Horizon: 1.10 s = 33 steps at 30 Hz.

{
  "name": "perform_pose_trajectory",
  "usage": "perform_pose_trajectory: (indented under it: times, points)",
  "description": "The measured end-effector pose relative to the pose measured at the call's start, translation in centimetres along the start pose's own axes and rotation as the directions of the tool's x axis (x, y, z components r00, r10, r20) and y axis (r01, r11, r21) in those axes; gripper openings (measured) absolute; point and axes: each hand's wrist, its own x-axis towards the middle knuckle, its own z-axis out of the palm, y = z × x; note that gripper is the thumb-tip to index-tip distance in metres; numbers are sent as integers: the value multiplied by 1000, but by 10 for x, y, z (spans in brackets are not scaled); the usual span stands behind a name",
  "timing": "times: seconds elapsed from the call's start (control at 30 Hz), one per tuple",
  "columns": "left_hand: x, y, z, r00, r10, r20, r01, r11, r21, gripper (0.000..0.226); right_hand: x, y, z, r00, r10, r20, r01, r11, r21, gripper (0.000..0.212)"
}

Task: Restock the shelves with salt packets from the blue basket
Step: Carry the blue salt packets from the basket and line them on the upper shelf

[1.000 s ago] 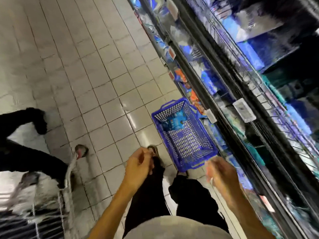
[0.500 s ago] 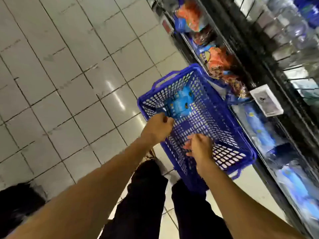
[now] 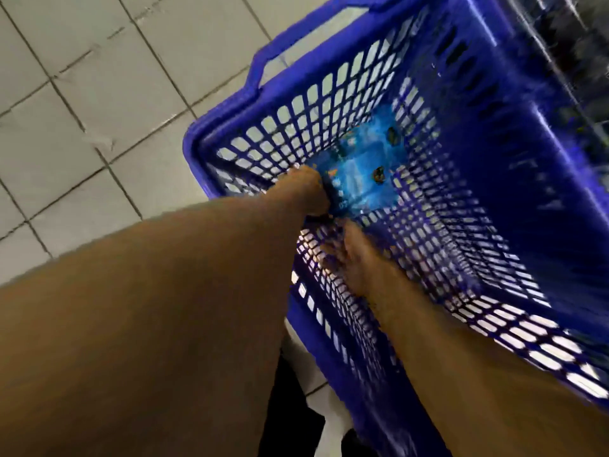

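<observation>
left hand [image 3: 309, 192] apparently gripping salt packets [image 3: 362, 173], blue basket [image 3: 494, 159]

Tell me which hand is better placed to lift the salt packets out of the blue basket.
Left. The left hand is already at the near edge of the salt packets, apparently gripping them. The right hand, motion-blurred, is over bare basket mesh short of the packets.

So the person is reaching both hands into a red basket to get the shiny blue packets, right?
Not quite: the basket is blue, not red, as the head view shows. The rest holds: both the left hand and the right hand reach inside it toward the shiny blue packets.
</observation>
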Motion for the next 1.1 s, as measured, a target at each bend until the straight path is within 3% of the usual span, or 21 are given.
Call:
perform_pose_trajectory:
  times: [0.1,0.23,0.37,0.43,0.5,0.57,0.63,0.7,0.77,0.87,0.97,1.07,1.1]
  points:
    - [4,3,4,999,-35,8,35,999,-4,50,19,3,-3,999,8,41,-13,993,116,23]
    - [7,7,25,984,-65,164,76,995,-60,55,24,15,-9,997,-54,52,44,984,175,25]
    - [-3,26,27,941,32,338,19,989,-148,46,25,25,-31,990,-45,132,-14,909,417,38]
    - [-4,29,21,892,69,447,61,961,-269,37,20,27,-49,984,-77,161,-19,853,522,35]
    - [-2,26,18,925,8,380,138,924,-357,31,12,26,-71,986,-66,150,-24,847,530,28]
    - [6,22,20,982,-153,110,187,873,-451,48,5,27,-85,990,-29,138,-46,860,508,39]
    - [19,21,21,946,-316,-77,219,792,-569,72,0,31,-95,988,1,156,-79,862,501,51]
    - [30,25,21,913,-408,-15,259,607,-752,76,-3,34,-102,989,16,147,-86,870,486,58]
    - [42,33,23,898,-429,101,257,325,-910,70,-1,36,-109,991,20,135,-85,862,499,62]
    - [53,42,34,887,-389,250,298,66,-952,72,2,39,-117,990,23,136,-95,830,550,70]
    - [53,41,43,873,-398,284,309,0,-951,55,9,42,-122,989,18,144,-95,826,555,68]
    - [47,31,51,919,-336,205,269,156,-951,53,7,46,-123,984,-13,180,-96,808,581,59]
    - [41,30,50,923,-323,210,273,165,-948,52,5,47,-123,982,-20,186,-95,802,589,57]
